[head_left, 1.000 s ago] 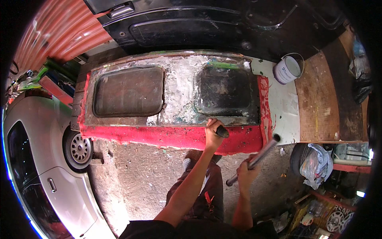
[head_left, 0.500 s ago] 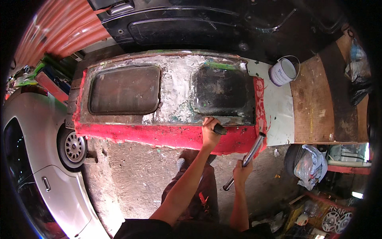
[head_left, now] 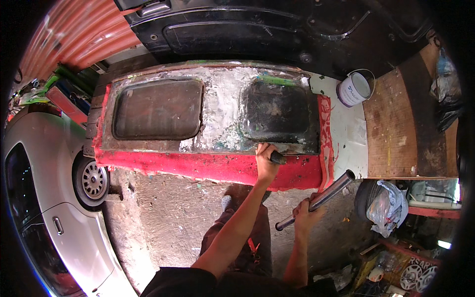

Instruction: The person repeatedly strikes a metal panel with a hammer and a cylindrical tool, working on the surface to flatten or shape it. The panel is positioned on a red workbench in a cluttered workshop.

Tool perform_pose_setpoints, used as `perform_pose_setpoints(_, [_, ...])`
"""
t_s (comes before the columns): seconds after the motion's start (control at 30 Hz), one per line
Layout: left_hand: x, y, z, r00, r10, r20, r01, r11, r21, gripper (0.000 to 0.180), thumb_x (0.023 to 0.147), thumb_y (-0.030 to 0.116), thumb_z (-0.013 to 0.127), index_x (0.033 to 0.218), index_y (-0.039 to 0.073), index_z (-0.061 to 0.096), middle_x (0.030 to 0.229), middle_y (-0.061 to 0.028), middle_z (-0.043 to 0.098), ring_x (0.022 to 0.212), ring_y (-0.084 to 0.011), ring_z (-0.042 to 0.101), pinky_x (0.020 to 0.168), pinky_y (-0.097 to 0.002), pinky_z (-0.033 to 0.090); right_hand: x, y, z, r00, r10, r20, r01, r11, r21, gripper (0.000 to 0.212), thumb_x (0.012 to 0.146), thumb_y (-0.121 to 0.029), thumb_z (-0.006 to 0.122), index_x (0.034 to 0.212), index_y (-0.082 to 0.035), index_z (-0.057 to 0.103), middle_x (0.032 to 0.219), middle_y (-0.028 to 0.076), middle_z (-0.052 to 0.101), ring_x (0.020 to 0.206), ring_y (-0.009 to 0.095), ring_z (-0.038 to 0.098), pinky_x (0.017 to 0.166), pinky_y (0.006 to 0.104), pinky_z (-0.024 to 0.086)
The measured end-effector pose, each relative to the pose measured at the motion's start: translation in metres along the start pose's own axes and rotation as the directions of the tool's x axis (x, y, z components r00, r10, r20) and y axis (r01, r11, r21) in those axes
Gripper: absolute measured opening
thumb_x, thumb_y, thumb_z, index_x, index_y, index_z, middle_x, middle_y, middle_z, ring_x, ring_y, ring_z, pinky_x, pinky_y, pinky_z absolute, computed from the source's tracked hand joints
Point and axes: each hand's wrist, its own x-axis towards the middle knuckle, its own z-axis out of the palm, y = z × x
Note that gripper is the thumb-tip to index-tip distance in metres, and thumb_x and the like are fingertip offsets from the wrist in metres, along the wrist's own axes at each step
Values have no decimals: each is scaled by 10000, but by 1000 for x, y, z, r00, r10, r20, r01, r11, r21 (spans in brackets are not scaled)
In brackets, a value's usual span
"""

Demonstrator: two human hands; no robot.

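My left hand (head_left: 266, 161) is closed around a dark, thick-handled tool (head_left: 278, 158) at the near edge of a worn panel (head_left: 217, 109). The tool's working end is hidden by the fingers, so its kind does not show. The panel has a patchy white and grey surface and two dark, round-cornered recesses. Beneath it, a red cloth (head_left: 198, 163) hangs over the near side. Farther right and nearer my body, my right hand (head_left: 306, 214) grips a shiny metal pipe (head_left: 332, 192), tilted with its upper end toward the far right.
A white paint can (head_left: 353, 90) with a wire handle stands right of the panel. Behind lies a large black vehicle panel (head_left: 222, 34). A silver car (head_left: 74, 222) is at the left. Plastic bags (head_left: 388, 208) and a tyre sit below the bench at right.
My right hand has swung the pipe outward to the right, tipping its upper end away from the red cloth. My left hand keeps its grip at the panel edge.
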Motion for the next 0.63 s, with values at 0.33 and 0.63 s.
perform_pose_setpoints(0.33, [3,-5,4,999,-25,-41,27,999,46,233,585,0,704,780,70,597,767,-86,544,815,-331,523,727,-423,419,18,-12,-11,996,-86,10,86,996,-37,171,849,40,510,977,-52,445,646,17,459,459,85,431,399,263,368])
perform_pose_setpoints(0.63, [16,-16,-7,999,22,-35,-13,967,255,222,583,43,721,766,94,606,788,-86,545,845,-336,531,780,-447,426,45,115,-4,911,-195,364,380,738,-557,403,779,-6,668,1174,-23,595,917,148,681,680,229,665,644,359,540])
